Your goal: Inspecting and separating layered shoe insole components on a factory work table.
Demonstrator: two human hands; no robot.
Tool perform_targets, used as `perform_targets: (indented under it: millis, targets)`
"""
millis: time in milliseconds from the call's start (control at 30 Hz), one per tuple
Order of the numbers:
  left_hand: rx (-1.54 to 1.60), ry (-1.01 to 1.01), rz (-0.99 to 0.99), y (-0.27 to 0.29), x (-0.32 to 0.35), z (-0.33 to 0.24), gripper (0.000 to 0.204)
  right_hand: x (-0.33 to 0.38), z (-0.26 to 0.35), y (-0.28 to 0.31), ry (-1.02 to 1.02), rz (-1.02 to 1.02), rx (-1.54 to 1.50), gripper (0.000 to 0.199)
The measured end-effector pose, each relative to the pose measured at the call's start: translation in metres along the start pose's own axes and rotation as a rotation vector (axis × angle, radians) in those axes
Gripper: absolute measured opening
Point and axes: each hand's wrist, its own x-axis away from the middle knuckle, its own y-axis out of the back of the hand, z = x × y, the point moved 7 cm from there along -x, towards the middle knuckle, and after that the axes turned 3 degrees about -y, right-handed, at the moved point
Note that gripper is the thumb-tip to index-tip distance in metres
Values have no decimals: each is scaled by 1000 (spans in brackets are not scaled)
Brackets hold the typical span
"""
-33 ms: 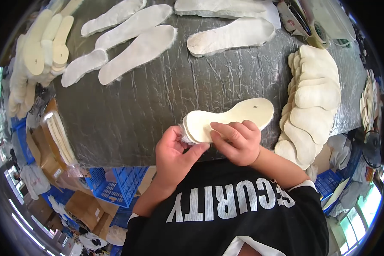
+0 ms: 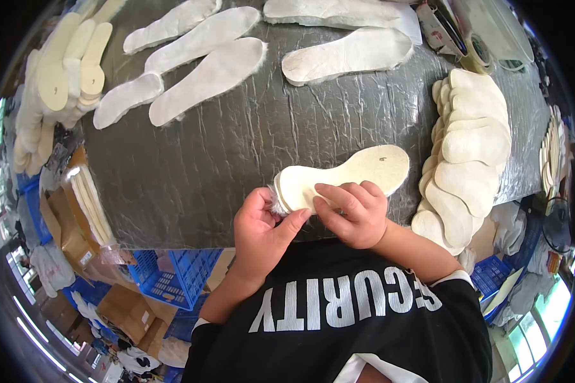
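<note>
A cream, felt-like insole (image 2: 338,177) lies over the table's near side, its wide end pointing right, with a small dark mark on that end. White fluff and a second layer show under its left end. My left hand (image 2: 255,233) is closed on that left end, thumb on the near edge and fingers at the fluffy side. My right hand (image 2: 356,217) is closed around the middle of the near edge, its fingers curled on the top face. How far its thumb reaches underneath is hidden.
Cream insoles (image 2: 469,140) overlap in a long stack at the right. Fluffy white insoles (image 2: 207,83) lie across the far side of the dark, film-covered table (image 2: 236,147). More insoles (image 2: 51,70) pile up at far left. A blue crate (image 2: 179,281) stands below the near edge.
My left thumb has shifted slightly up onto the insole's near edge. The insole and my right hand have hardly moved.
</note>
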Motion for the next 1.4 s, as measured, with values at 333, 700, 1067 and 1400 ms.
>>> perform_targets:
  millis: [333,700,1067,1400]
  targets:
    - [-339,-195,-46,40,-1,3,20,-28,-58,-18,-358,154,-327,52]
    - [-116,-295,126,32,-22,-22,54,-24,-39,-40,-595,441,-618,26]
    - [-413,-108,261,29,-29,-9,26,-22,-31,-34,-518,386,-545,29]
    - [-688,-219,398,0,-19,-19,18,-22,-21,-25,-372,407,-494,35]
